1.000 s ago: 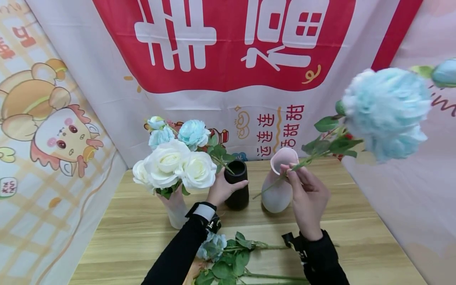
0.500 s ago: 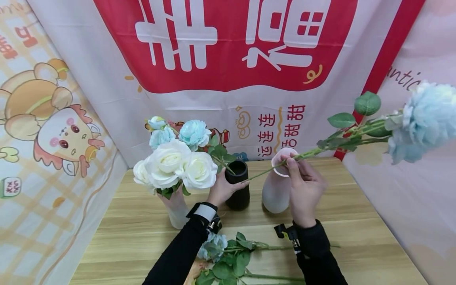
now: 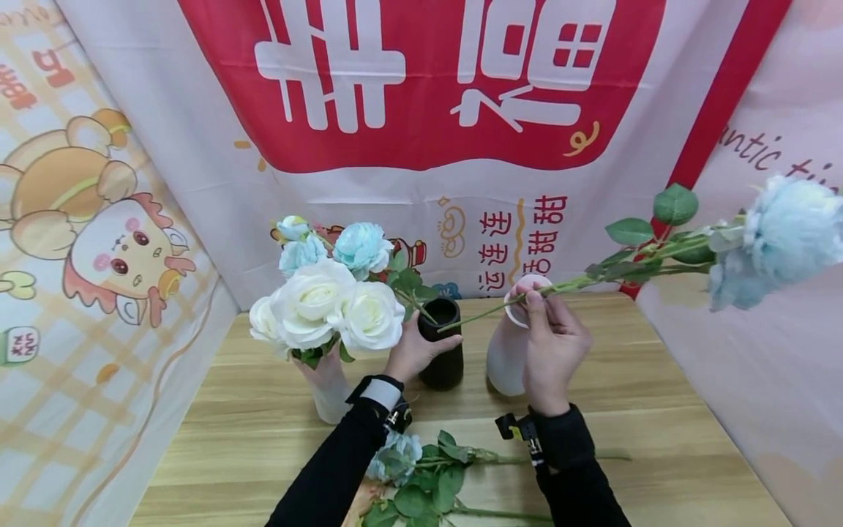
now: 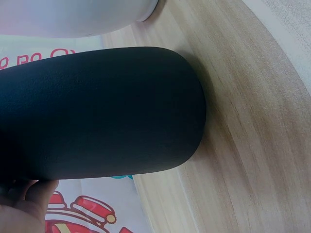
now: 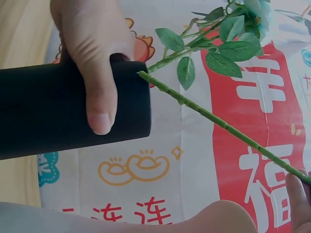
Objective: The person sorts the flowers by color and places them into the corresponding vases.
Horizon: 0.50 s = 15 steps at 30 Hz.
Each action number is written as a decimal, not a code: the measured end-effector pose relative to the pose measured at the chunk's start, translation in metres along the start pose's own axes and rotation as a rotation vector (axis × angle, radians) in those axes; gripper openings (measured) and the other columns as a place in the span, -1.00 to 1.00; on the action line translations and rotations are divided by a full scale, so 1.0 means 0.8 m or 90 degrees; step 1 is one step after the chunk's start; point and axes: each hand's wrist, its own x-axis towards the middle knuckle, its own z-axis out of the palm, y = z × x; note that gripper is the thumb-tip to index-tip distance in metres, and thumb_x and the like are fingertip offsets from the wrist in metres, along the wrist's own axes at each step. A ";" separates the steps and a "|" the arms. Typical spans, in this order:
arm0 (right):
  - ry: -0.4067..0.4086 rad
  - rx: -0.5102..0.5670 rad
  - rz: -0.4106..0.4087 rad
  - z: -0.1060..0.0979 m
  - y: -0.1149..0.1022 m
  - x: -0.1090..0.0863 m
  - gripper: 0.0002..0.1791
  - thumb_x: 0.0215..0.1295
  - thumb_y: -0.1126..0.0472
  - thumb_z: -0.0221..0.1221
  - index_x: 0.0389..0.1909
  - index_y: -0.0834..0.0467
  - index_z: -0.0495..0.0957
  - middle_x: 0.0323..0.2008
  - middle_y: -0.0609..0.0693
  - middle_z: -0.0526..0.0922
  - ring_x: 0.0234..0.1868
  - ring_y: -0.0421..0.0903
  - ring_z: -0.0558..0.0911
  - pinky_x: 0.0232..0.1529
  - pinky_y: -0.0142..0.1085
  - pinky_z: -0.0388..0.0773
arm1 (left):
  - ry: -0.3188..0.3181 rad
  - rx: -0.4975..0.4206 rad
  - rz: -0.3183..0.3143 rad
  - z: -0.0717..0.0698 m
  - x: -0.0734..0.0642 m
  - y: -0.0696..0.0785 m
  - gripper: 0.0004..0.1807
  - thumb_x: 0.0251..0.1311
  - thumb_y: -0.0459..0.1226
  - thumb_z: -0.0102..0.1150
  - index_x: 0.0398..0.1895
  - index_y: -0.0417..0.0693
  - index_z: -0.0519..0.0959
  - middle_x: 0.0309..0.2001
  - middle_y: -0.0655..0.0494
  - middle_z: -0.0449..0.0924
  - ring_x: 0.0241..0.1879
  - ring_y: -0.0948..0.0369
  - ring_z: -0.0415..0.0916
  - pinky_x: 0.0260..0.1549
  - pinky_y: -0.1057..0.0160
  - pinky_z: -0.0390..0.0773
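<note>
My left hand (image 3: 418, 350) grips the black vase (image 3: 443, 369) near its rim, thumb across the near side; the vase stands upright on the table. One blue flower (image 3: 361, 249) has its stem in that vase and leans left. My right hand (image 3: 556, 355) pinches the green stem (image 5: 214, 119) of another blue flower (image 3: 787, 230), whose bloom points right. The cut end of this stem lies at the mouth of the black vase; in the right wrist view it appears by the rim. Behind the right hand stands a pinkish-white vase (image 3: 506, 362).
White roses (image 3: 312, 301) fill a pale vase (image 3: 329, 395) left of the black one. More flowers lie on the wooden table (image 3: 665, 432) in front, with a blue bloom (image 3: 396, 457) and green leaves (image 3: 415, 501). A printed cloth (image 3: 369, 187) hangs behind.
My right hand has moved left, and the held flower has tipped over to the right. Its stem end has come from beside the pinkish-white vase to the black vase's mouth. The left hand stays put.
</note>
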 end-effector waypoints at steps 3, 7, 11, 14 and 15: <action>0.014 0.015 -0.004 0.002 -0.001 0.002 -0.75 0.29 0.48 0.20 -0.04 0.51 0.59 -0.18 0.42 0.65 -0.15 0.11 0.69 -0.10 -0.15 0.61 | 0.003 0.002 0.001 0.001 0.000 0.000 0.07 -0.25 0.25 0.51 0.31 -0.14 0.36 0.11 -0.06 0.50 0.14 0.01 0.43 0.13 -0.03 0.41; 0.007 0.011 0.006 0.004 0.002 0.003 -0.74 0.31 0.44 0.21 -0.04 0.52 0.58 -0.17 0.45 0.63 -0.13 0.14 0.69 -0.09 -0.13 0.61 | 0.015 0.013 0.014 0.001 -0.001 0.000 -0.01 -0.23 0.23 0.52 0.26 -0.09 0.41 0.08 -0.02 0.54 0.10 0.04 0.47 0.12 0.00 0.43; -0.005 0.012 0.043 0.006 0.011 0.000 -0.76 0.31 0.41 0.22 -0.06 0.46 0.61 -0.18 0.43 0.64 -0.14 0.16 0.69 -0.10 -0.12 0.61 | 0.020 0.023 0.014 0.001 -0.001 0.001 -0.03 -0.23 0.22 0.53 0.24 -0.09 0.42 0.07 -0.01 0.54 0.09 0.05 0.47 0.11 0.01 0.43; -0.018 0.029 0.057 0.011 0.019 -0.004 -0.80 0.29 0.45 0.21 -0.11 0.47 0.62 -0.20 0.45 0.64 -0.14 0.21 0.69 -0.11 -0.09 0.61 | 0.019 0.024 0.015 0.002 -0.001 0.001 -0.03 -0.22 0.21 0.53 0.23 -0.11 0.42 0.06 -0.02 0.55 0.08 0.05 0.48 0.11 0.02 0.44; -0.029 0.018 0.052 0.012 0.022 -0.006 -0.81 0.30 0.46 0.20 -0.12 0.47 0.62 -0.20 0.44 0.64 -0.14 0.20 0.69 -0.10 -0.09 0.61 | 0.020 0.023 0.017 0.002 -0.001 0.001 -0.04 -0.22 0.21 0.53 0.23 -0.11 0.42 0.05 -0.02 0.55 0.08 0.05 0.48 0.11 0.02 0.44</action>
